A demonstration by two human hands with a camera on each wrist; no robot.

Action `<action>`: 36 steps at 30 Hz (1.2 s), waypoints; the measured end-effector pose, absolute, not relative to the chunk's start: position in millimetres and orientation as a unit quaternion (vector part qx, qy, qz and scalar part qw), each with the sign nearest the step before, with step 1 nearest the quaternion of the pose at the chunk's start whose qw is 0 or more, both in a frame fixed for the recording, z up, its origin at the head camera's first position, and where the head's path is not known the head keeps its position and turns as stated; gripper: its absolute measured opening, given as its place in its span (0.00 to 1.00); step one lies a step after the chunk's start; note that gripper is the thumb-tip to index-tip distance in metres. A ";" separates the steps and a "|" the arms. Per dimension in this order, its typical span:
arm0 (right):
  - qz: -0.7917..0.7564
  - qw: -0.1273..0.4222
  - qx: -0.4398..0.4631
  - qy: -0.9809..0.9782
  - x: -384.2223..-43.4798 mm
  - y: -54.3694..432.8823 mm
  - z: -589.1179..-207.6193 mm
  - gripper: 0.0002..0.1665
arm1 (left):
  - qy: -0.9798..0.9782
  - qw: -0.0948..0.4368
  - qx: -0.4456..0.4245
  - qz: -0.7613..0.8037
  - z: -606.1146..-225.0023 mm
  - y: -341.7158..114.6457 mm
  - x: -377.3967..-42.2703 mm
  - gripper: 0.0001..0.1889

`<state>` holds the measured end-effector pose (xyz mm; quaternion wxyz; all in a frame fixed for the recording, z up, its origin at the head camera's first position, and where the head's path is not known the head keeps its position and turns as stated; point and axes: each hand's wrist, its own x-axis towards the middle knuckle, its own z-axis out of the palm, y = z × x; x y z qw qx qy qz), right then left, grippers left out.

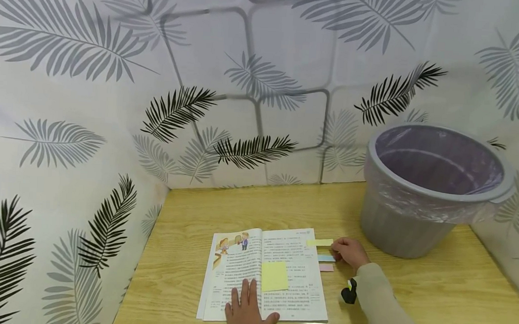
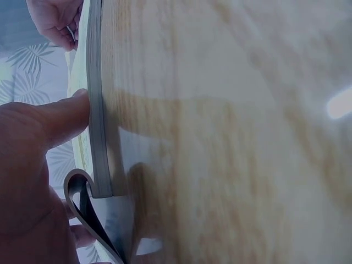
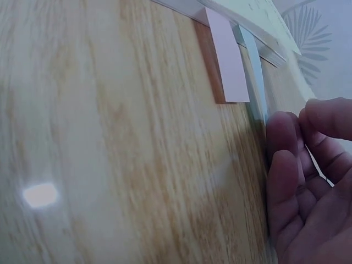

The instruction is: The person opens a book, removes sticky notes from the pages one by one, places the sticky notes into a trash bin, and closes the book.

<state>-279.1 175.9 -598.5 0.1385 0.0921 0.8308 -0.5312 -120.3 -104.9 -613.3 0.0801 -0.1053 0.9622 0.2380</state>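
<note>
The yellow tab, its outer end pinched in your right hand, points sideways, long axis running rightward off the right page of one open book, beyond one blue tab and one pink tab, while your left hand rests straight-fingered near one square yellow note.

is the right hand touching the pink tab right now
Apart: the right wrist view shows the pink tab ending short of the right hand, with bare table visible between.
</note>
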 end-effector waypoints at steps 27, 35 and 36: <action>-0.540 0.132 0.100 0.825 -277.3 178.9 -600.7 0.14 | 0.959 0.085 -0.104 0.249 -615.7 -104.8 -123.0 0.55; -0.546 0.132 0.097 0.822 -277.5 179.0 -602.8 0.14 | 0.956 0.100 -0.111 0.251 -615.8 -105.6 -124.3 0.56; -0.546 0.132 0.098 0.821 -277.5 179.0 -602.8 0.14 | 0.956 0.100 -0.112 0.252 -615.3 -105.4 -124.4 0.56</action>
